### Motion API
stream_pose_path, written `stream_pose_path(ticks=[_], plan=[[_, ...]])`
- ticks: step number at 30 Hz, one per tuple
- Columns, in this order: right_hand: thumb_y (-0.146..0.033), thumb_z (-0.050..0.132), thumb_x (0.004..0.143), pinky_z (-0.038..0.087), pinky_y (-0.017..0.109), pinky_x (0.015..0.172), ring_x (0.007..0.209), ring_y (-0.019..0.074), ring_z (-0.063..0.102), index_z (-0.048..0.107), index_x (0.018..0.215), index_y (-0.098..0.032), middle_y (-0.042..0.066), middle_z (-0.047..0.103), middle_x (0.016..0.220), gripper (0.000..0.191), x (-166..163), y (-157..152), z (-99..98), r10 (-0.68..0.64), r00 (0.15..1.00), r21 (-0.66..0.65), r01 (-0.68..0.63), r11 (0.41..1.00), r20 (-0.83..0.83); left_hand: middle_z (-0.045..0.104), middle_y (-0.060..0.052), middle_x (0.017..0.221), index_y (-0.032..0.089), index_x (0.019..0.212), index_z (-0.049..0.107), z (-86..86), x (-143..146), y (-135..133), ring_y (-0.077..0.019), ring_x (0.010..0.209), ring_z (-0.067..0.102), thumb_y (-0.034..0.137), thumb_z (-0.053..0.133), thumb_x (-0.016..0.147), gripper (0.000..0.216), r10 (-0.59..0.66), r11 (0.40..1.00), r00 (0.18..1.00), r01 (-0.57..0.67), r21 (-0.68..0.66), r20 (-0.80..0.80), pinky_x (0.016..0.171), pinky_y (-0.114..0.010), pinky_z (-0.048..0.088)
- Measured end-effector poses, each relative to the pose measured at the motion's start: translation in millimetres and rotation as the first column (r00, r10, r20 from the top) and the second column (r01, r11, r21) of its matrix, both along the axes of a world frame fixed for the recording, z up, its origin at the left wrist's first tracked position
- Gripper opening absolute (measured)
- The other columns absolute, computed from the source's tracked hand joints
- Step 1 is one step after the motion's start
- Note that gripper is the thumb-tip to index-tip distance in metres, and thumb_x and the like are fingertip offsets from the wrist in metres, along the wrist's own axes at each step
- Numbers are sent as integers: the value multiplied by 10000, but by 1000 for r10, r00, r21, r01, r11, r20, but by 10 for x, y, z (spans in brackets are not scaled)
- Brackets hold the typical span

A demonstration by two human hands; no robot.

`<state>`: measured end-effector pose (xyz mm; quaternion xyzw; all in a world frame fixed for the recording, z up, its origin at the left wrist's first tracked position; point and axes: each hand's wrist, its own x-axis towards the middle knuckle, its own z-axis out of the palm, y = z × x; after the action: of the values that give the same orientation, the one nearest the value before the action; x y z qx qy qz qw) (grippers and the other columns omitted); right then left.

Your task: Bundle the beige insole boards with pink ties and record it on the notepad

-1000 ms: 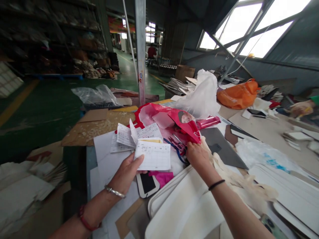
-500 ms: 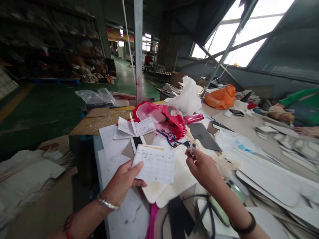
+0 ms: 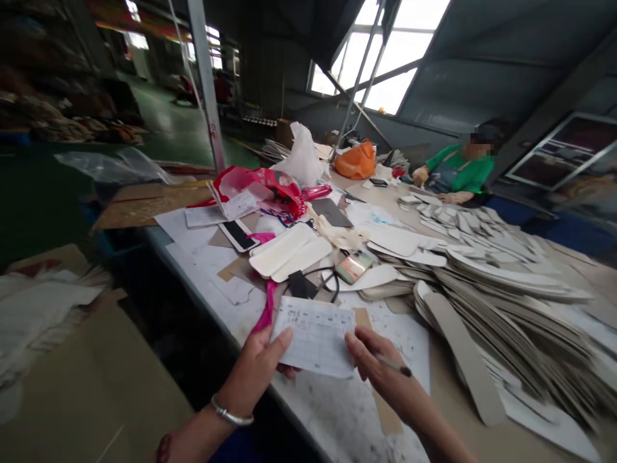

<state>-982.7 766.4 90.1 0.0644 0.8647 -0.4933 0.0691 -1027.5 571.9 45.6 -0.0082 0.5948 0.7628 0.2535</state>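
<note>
My left hand (image 3: 258, 363) grips a small white form pad (image 3: 315, 341) by its left side, thumb on top of the printed and handwritten sheet. At the pad's right edge is my right hand (image 3: 378, 360), closed around a pen (image 3: 396, 365) whose dark end points back toward my wrist. The fingers of that hand touch the pad's edge. Beyond the pad lie off-white insole-shaped pieces (image 3: 292, 251), a black piece (image 3: 301, 285), a magenta strap (image 3: 267, 308) and a phone (image 3: 354, 265). Farther left, another open booklet (image 3: 238, 204) lies among papers.
Large stacks of grey-white cut pieces (image 3: 511, 308) cover the table's right side. A red plastic bag (image 3: 260, 183), a white bag (image 3: 301, 157) and an orange bag (image 3: 355, 161) stand toward the back. A co-worker in green (image 3: 463, 167) sits across the table. Cardboard (image 3: 96, 379) lies low at left.
My view has swung right. The pad and both hands are now nearer the table's front edge. My right hand, with the pen, has come to the pad's right edge.
</note>
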Motion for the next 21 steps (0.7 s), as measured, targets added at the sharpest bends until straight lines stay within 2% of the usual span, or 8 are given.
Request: stream_pose_path(ticks=[3, 6, 11, 15, 18, 21], plan=[[-576, 465, 816, 312, 217, 445, 519, 102, 394, 597, 788, -162, -9, 476, 608, 436, 425, 7, -92, -30, 997, -233, 47, 971, 72, 664, -72, 663, 104, 829, 605, -55, 359, 80, -168, 568, 579, 489, 601, 726, 399, -97, 994, 993, 93, 60, 65, 489, -257, 475], [-561, 499, 811, 327, 215, 451, 513, 97, 406, 620, 849, -145, -2, 511, 614, 434, 755, 50, -168, -100, 990, -341, 127, 932, 97, 676, -93, 718, 88, 892, 587, -111, 624, 139, -171, 598, 595, 496, 591, 743, 435, -205, 973, 970, 188, 131, 130, 523, -264, 483], [-548, 526, 804, 460, 264, 596, 670, 157, 551, 628, 884, -152, 53, 626, 791, 417, 1123, 126, -242, -164, 982, -370, 187, 910, 94, 678, -118, 836, 78, 1052, 540, -155, 904, 180, -191, 674, 618, 452, 585, 765, 474, -310, 940, 934, 272, 208, 178, 584, -282, 501], [-564, 524, 797, 474, 262, 579, 704, 179, 580, 633, 894, -161, 61, 643, 819, 428, 1291, 162, -285, -191, 978, -361, 209, 909, 86, 662, -91, 956, 163, 1212, 446, -151, 1018, 192, -202, 746, 619, 394, 570, 787, 499, -333, 918, 928, 278, 284, 168, 608, -295, 513], [-564, 521, 798, 469, 258, 564, 683, 178, 578, 646, 897, -162, 52, 642, 776, 433, 1372, 181, -309, -199, 978, -340, 208, 917, 60, 654, -88, 990, 173, 1236, 425, -136, 1065, 200, -223, 810, 617, 387, 571, 781, 524, -336, 925, 927, 292, 242, 166, 639, -311, 524], [-548, 513, 811, 477, 265, 587, 683, 176, 579, 647, 913, -164, 48, 644, 779, 419, 1441, 193, -330, -197, 980, -334, 199, 921, 41, 662, -90, 964, 146, 1192, 472, -129, 1111, 202, -219, 818, 610, 404, 599, 754, 523, -337, 936, 926, 309, 171, 171, 659, -309, 519]])
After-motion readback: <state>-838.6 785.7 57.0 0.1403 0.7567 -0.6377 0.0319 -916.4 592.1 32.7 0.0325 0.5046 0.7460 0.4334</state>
